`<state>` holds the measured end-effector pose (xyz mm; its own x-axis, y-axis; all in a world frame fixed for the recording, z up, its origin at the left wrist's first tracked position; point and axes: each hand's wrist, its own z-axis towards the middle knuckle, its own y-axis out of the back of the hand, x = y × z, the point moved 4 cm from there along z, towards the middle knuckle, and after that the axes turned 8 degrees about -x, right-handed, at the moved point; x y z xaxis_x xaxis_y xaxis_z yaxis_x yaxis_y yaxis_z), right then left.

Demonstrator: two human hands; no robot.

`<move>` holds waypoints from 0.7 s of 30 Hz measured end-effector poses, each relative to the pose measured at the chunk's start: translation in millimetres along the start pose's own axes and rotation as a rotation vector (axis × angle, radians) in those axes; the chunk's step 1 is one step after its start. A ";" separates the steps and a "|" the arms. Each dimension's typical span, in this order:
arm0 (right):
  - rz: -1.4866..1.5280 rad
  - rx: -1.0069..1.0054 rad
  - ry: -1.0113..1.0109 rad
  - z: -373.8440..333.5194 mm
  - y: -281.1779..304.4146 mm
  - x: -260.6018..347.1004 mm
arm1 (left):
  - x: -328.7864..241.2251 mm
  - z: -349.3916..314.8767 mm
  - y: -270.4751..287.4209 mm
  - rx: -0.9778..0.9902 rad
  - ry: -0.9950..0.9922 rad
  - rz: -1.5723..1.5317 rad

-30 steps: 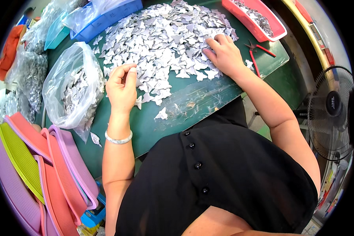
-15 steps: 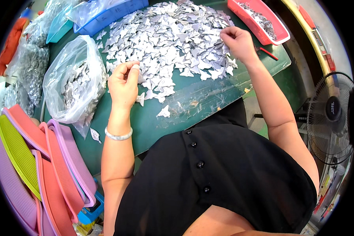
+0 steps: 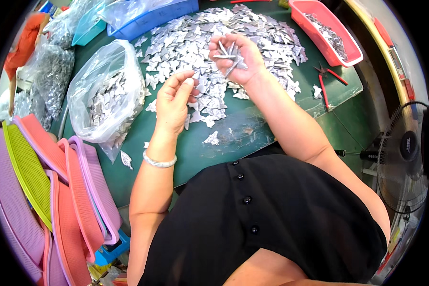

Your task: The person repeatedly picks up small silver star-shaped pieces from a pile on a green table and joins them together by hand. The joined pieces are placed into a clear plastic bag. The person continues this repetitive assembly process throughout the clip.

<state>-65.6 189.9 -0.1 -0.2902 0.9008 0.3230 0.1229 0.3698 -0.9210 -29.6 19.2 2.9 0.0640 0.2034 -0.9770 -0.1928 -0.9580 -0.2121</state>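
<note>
A green bench (image 3: 195, 159) with a scuffed, scratched front edge spreads under bright light. Right of it stands a black wire-caged fan (image 3: 408, 146). Farther up that side, a yellow strip (image 3: 377, 45) curves beside a pale surface (image 3: 405, 52); the lower right rim is blurred.

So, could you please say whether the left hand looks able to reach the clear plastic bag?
Probably yes: the left hand is close beside the clear plastic bag, and only loose silver pieces lie between.
</note>
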 end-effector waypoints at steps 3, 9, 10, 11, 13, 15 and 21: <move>0.014 -0.085 0.040 8.1 -3.4 -24.0 | -4.0 -2.5 -5.1 0.028 -0.027 -0.059; 0.008 -0.205 0.124 7.9 -12.6 -40.2 | 5.8 -3.7 -16.0 0.043 -0.191 0.023; -0.032 -0.236 0.144 9.0 -10.0 -41.6 | 11.7 -1.7 -15.8 0.038 -0.168 0.003; -0.023 -0.238 0.145 8.6 -9.4 -41.9 | 11.5 -1.1 -17.1 0.040 -0.185 -0.009; -0.003 -0.243 0.145 6.8 -8.2 -42.7 | 8.5 -1.8 -19.5 0.044 -0.218 -0.034; -0.027 -0.194 0.135 6.9 -6.9 -43.4 | 6.4 -2.9 -20.2 0.008 -0.213 -0.024; -0.060 -0.203 0.144 4.7 -6.6 -42.9 | 6.3 -2.6 -18.8 -0.057 -0.185 0.089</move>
<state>-58.4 147.7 -9.0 -0.1664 0.8935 0.4170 0.3017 0.4488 -0.8412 -23.1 38.0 0.8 -0.1327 0.1460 -0.9803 -0.1336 -0.9827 -0.1283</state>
